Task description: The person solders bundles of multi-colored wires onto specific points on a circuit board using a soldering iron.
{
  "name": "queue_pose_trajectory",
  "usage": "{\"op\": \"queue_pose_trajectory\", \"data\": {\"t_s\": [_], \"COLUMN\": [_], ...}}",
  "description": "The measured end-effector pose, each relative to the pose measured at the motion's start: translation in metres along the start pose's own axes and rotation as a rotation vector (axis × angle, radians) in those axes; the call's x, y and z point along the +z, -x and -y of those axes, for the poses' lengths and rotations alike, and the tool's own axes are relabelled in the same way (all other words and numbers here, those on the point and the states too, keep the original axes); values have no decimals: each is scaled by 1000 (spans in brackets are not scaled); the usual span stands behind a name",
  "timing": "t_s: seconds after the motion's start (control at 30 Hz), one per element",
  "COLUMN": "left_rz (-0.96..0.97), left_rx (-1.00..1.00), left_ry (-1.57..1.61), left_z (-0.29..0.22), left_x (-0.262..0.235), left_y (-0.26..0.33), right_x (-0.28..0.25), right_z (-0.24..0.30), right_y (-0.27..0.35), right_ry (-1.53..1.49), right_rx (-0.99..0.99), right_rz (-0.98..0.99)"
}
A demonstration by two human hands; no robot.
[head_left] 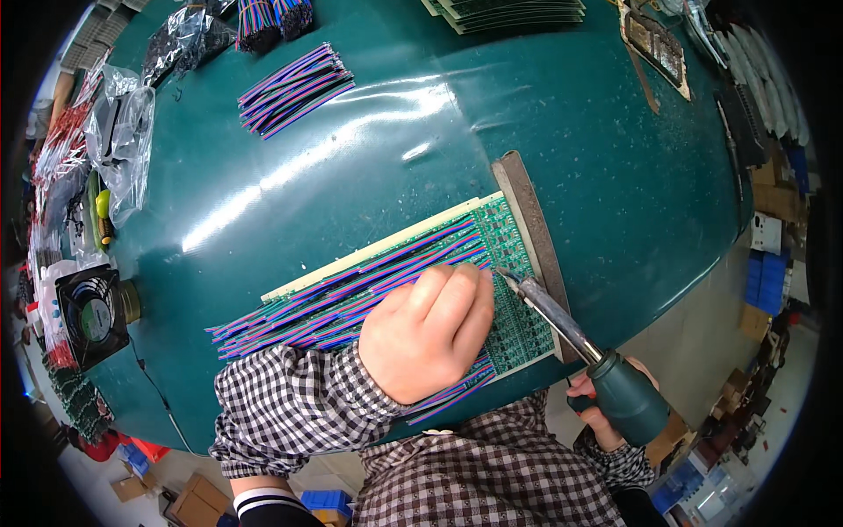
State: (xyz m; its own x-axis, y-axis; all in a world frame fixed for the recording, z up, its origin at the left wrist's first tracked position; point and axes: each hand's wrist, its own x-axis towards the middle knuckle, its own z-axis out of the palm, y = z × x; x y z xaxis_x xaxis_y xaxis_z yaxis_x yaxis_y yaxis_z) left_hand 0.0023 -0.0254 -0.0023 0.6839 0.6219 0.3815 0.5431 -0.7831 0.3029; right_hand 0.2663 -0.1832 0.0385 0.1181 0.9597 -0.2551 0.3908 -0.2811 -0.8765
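Observation:
A green circuit board panel [518, 321] lies on the bench in front of me, its right end against a dark metal bar [537, 237]. Rows of multicoloured ribbon wires [351, 285] run leftward from it. Over the panel, my left hand [430, 329] is closed, its fingertips pinching a wire at the row of joints; the pinched end is mostly hidden. My right hand [606, 413] grips the green handle of a soldering gun [628, 395]. The gun's tip touches or nearly touches the board beside my left fingertips.
A loose bundle of ribbon wires [294, 88] lies farther back, with stacked circuit boards [514, 13] at the far edge. A small black fan [90, 316] stands at left, its cord trailing forward. A metal tray [659, 53] sits at far right. Plastic bags [123, 140] crowd the left edge.

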Motion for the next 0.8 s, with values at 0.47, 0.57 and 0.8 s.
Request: {"op": "queue_pose_trajectory", "data": {"t_s": [0.47,0.57,0.8], "left_rz": [-9,-9,-1], "left_rx": [-23,-16,-18], "left_ry": [-19,-23,-25], "left_z": [-2,-3,-3], "left_x": [2,0,1], "left_y": [1,1,1], "right_x": [-6,-1,3], "right_z": [-5,-1,13], "right_y": [3,6,1], "right_ry": [163,77,-6], "right_rx": [-33,-5,57], "right_rz": [39,-23,-57]}}
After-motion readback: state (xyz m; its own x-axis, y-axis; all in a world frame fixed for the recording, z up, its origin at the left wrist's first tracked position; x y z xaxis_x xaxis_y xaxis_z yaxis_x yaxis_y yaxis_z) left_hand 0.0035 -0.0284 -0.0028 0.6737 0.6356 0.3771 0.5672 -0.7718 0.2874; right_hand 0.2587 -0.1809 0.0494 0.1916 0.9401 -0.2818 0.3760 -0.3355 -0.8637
